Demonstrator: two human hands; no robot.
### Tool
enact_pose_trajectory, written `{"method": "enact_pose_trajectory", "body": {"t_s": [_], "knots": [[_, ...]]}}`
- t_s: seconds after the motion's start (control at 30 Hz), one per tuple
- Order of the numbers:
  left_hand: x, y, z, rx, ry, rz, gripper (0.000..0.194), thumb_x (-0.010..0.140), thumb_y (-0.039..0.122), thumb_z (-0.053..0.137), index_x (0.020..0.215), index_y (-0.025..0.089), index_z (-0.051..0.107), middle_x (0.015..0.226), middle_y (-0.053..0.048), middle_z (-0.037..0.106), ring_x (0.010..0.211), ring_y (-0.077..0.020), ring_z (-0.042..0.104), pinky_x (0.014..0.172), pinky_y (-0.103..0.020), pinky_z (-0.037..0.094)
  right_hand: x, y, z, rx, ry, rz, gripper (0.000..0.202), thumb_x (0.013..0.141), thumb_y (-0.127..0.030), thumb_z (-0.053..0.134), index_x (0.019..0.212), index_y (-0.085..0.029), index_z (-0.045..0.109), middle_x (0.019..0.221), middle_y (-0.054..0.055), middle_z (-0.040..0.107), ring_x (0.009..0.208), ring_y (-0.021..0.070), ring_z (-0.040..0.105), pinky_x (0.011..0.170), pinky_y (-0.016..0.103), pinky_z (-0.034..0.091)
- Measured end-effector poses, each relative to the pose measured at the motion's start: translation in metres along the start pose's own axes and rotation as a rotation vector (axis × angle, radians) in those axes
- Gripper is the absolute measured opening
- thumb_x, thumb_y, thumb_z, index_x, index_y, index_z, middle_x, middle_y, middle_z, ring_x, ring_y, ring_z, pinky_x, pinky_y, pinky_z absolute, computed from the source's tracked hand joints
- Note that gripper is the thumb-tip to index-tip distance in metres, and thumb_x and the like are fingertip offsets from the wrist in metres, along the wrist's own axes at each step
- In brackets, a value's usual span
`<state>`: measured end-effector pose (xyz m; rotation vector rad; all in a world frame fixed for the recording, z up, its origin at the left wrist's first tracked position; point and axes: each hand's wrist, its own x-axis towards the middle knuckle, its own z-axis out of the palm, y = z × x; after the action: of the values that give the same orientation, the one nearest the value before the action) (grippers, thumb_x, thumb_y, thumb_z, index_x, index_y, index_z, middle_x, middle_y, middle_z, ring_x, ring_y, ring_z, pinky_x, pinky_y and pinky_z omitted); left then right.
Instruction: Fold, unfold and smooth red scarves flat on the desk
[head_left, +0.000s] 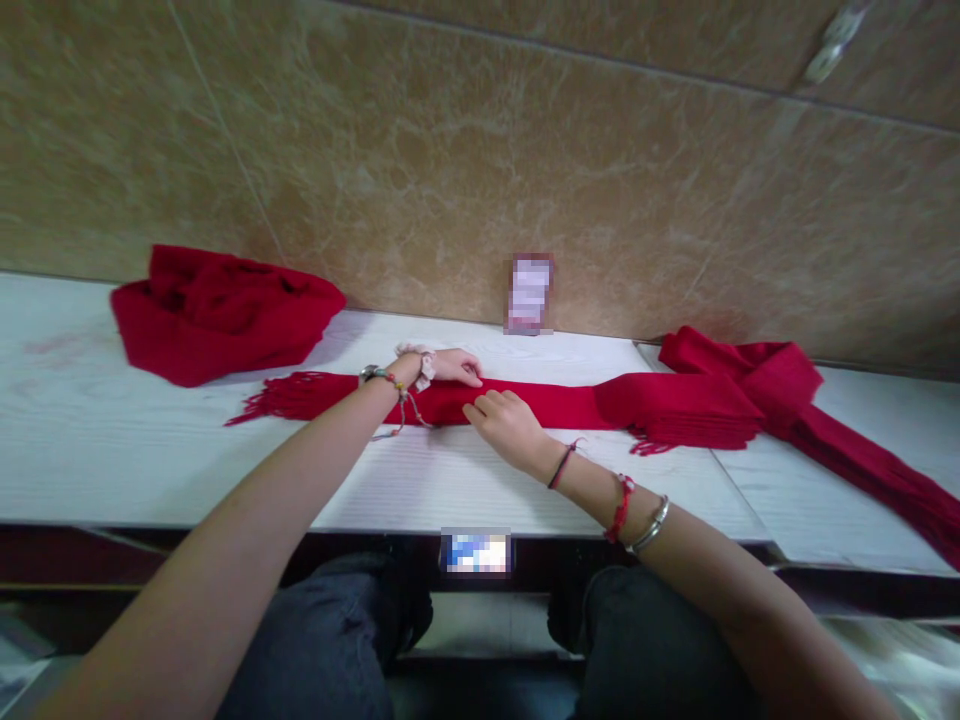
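Observation:
A long red scarf [559, 403] with fringed ends lies flat in a narrow strip across the white table. My left hand [456, 367] is at the scarf's far edge, its fingers curled and closed on the cloth there. Just nearer and to the right, my right hand [506, 420] has its fingers bent and pinched at the strip's near edge. The two hands are close together but apart. Toward the left, the strip ends in a loose fringe [289, 395], partly behind my left forearm. Another fringed end [694, 440] is folded over at the right.
A bunched red cloth [225, 315] sits at the back left. More red scarf [780, 385] lies looped at the right, trailing over the white table [375, 495]. A blurred-out upright item [529, 293] leans on the tiled wall [420, 170]. A lit screen [478, 552] shows below the table edge.

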<state>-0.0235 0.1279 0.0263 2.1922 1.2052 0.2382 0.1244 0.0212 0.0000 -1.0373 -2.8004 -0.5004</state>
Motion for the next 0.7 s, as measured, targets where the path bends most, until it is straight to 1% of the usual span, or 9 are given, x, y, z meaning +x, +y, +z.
{"method": "enact_pose_trajectory", "body": {"t_s": [0.1,0.23,0.4,0.53,0.6,0.7], "knots": [[-0.001,-0.001,0.0,-0.044,-0.095,-0.001,0.017,0.066,0.029,0.064,0.07,0.012,0.06,0.066,-0.001,0.062,0.072,-0.015,0.053,0.069,-0.022,0.039,0.002,-0.001,0.002,-0.047,0.04,-0.039,0.024,0.091,-0.011,0.036,0.093,-0.011,0.06,0.087,0.01,0.061,0.085,0.0203,0.053,0.069,0.033,0.039],[0.0,-0.007,-0.002,-0.088,-0.128,0.014,0.019,0.065,0.027,0.061,0.077,0.013,0.06,0.073,-0.002,0.062,0.077,-0.0155,0.052,0.073,-0.022,0.039,0.003,-0.001,0.001,-0.076,0.036,-0.072,0.025,0.09,-0.009,0.035,0.088,-0.011,0.06,0.082,0.01,0.061,0.079,0.0194,0.053,0.065,0.032,0.037],[0.002,-0.014,-0.003,-0.13,-0.13,0.054,0.028,0.066,0.036,0.057,0.083,0.013,0.06,0.076,-0.002,0.061,0.074,-0.0148,0.05,0.07,-0.023,0.038,-0.007,0.008,-0.004,-0.103,0.11,-0.034,0.025,0.092,-0.012,0.034,0.095,-0.013,0.059,0.081,0.008,0.061,0.075,0.0187,0.053,0.063,0.031,0.036],[0.007,-0.008,-0.003,-0.237,-0.111,0.108,0.039,0.065,0.04,0.057,0.093,0.014,0.06,0.083,-0.002,0.06,0.076,-0.0138,0.051,0.072,-0.024,0.039,-0.016,0.014,-0.01,-0.128,0.135,0.017,0.029,0.093,-0.013,0.031,0.111,-0.013,0.054,0.086,0.009,0.061,0.078,0.0189,0.053,0.064,0.032,0.037],[0.01,-0.002,-0.003,-0.283,-0.089,0.135,0.041,0.063,0.041,0.059,0.094,0.014,0.06,0.083,-0.002,0.06,0.076,-0.0136,0.051,0.073,-0.025,0.04,-0.02,0.016,-0.014,-0.122,0.127,0.019,0.032,0.093,-0.013,0.031,0.117,-0.013,0.052,0.089,0.011,0.061,0.081,0.0197,0.053,0.065,0.032,0.038],[0.01,0.004,-0.004,-0.295,-0.073,0.146,0.04,0.063,0.041,0.061,0.094,0.014,0.061,0.083,-0.002,0.06,0.075,-0.0134,0.052,0.071,-0.026,0.04,-0.024,0.019,-0.021,-0.091,0.064,0.021,0.031,0.092,-0.012,0.032,0.112,-0.013,0.056,0.09,0.012,0.061,0.082,0.0202,0.054,0.066,0.032,0.039]]}}
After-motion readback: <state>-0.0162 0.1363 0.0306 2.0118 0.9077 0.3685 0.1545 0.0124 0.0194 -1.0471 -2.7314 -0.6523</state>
